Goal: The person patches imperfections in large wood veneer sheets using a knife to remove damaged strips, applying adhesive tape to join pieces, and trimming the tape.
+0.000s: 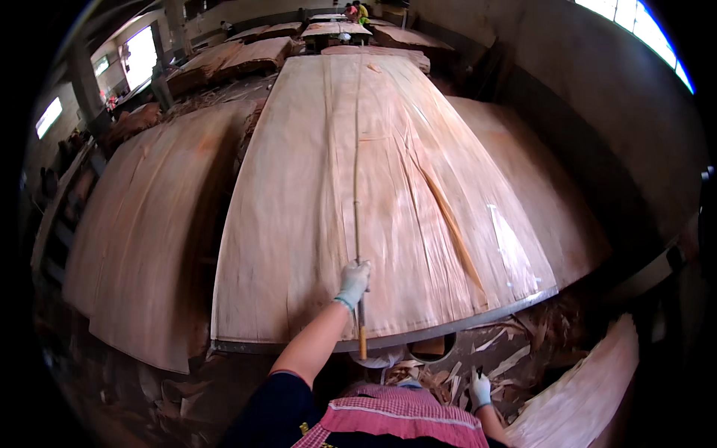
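A large pale wood veneer sheet point(291, 187) covers the long table in front of me. My left hand point(355, 282), in a white glove, is closed around a long thin rod point(357, 172). The rod lies lengthwise over the sheet, its tan near end point(363, 343) sticking out past the front edge. Low on the right, off the table, my gloved right hand point(482, 390) is closed on a small dark tool point(478, 371), whose kind I cannot make out. Right of the rod the sheet has long splits and a darker tan strip point(452, 220). A whitish patch point(514, 250) shows near its right edge.
More veneer stacks stand at the left point(142, 231) and right point(523, 172). A loose curved veneer piece point(582, 392) lies at the lower right. Veneer scraps point(511, 362) litter the floor. Far back, people point(356, 12) are beside further stacks. A wall point(597, 97) runs along the right.
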Motion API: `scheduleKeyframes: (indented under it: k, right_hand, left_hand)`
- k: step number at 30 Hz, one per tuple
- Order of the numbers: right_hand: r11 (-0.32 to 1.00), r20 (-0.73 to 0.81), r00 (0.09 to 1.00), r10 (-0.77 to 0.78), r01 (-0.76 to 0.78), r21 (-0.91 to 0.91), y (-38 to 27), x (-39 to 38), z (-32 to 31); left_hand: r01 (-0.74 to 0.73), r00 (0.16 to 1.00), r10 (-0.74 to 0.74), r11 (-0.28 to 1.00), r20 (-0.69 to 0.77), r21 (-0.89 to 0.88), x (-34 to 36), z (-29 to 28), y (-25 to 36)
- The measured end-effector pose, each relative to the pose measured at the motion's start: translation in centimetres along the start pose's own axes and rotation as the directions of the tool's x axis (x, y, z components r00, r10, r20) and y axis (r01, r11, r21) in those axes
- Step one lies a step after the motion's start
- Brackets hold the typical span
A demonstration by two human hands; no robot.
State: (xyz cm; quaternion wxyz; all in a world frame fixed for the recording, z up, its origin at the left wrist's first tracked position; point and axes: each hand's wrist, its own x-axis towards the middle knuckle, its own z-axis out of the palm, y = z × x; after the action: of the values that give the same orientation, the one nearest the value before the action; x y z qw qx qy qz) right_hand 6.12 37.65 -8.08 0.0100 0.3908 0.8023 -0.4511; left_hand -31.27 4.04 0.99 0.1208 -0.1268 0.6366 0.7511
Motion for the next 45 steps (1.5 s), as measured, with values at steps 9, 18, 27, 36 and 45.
scheduleKeyframes:
  k: [9, 18, 27, 36, 45]
  right_hand:
    - [0.795, 0.259, 0.924, -0.282, 0.376, -0.477, 7.2, -3.5, -0.6]
    - [0.529, 0.623, 0.596, -0.507, 0.786, -0.321, 8.0, -8.6, 11.5]
    - [0.134, 0.676, 0.086, -0.732, 0.991, 0.018, -6.7, -18.2, 23.5]
    - [0.864, 0.610, 0.619, -0.494, 0.424, 0.270, -34.0, -31.4, 40.8]
    - [0.842, 0.594, 0.625, -0.507, 0.506, 0.187, -43.4, -38.9, 53.6]
  left_hand:
    - [-0.278, 0.904, 0.098, 0.874, 0.415, 0.398, -0.2, 5.2, -3.0]
    - [-0.134, 0.786, -0.122, 0.923, 0.606, 0.360, -27.5, -12.3, -13.5]
    - [0.327, 0.922, -0.287, 0.936, -0.261, 0.127, -43.6, -40.8, -17.2]
    - [-0.023, 0.982, 0.110, 0.874, -0.151, 0.485, -43.5, -57.1, -12.6]
    - [0.358, 0.916, -0.217, 0.822, -0.338, 0.443, -38.0, -79.8, -7.9]
